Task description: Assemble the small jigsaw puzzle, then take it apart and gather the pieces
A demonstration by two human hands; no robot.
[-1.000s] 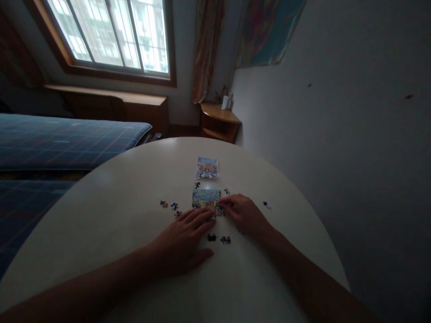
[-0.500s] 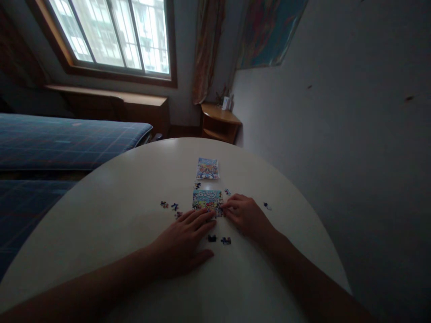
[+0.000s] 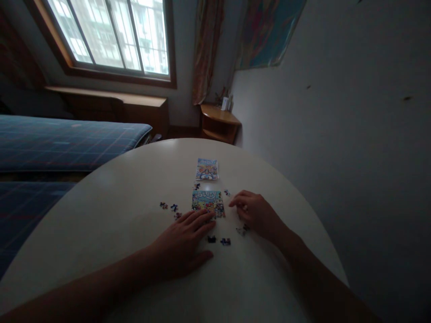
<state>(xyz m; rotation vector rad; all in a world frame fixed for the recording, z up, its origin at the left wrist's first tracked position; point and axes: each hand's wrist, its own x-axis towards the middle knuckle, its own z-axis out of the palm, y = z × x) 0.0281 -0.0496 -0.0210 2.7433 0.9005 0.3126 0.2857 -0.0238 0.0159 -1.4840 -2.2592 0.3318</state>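
Just left of the bent right hand (image 3: 255,211) (can't tell its hold) lies the puzzle (image 3: 207,198), left hand (image 3: 185,234) flat on it.

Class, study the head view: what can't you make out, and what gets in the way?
All in the head view:
- Lower left part of the puzzle: covered by the left hand.
- Whether the right hand grips a piece: curled fingers and dimness hide it.
- Small print on the picture card: too small.
- Top of the poster: cut off by the upper edge.
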